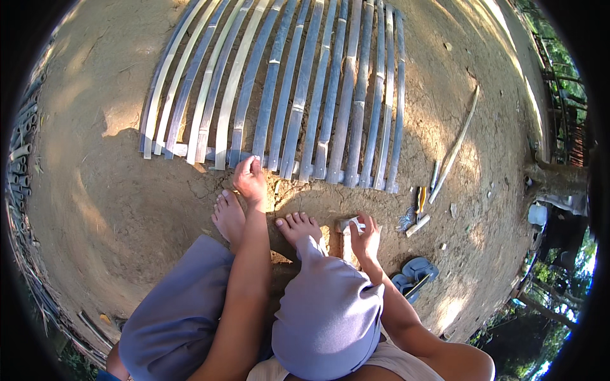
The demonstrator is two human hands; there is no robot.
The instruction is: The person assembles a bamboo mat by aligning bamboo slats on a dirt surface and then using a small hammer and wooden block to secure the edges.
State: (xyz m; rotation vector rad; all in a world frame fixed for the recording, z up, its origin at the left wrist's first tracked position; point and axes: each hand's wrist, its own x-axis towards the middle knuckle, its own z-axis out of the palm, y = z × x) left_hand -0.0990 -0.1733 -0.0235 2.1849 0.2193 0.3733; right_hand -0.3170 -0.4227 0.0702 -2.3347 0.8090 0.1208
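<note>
A panel of bamboo slats [295, 108], some grey and some pale, lies on the dirt in front of me, fixed across a bamboo crosspiece [351, 178] at its near end. My left hand [250, 181] is at that near edge, left of the middle, with thumb and fingers closed together against a slat end. Whatever is between those fingertips is too small to make out. To the right of my foot, my right hand [366, 240] has bent fingers spread apart at a small whitish thing [346, 224]. Its kind is unclear, and the hand partly covers it.
Yellow-handled pliers [421, 198], a dark slim tool [435, 174], a small grey heap [408, 220], a short pale stick [418, 226] and a long stick [455, 146] lie to the right. Sandals [418, 270] are beside my right arm. Cut bamboo poles [22, 152] are stacked far left.
</note>
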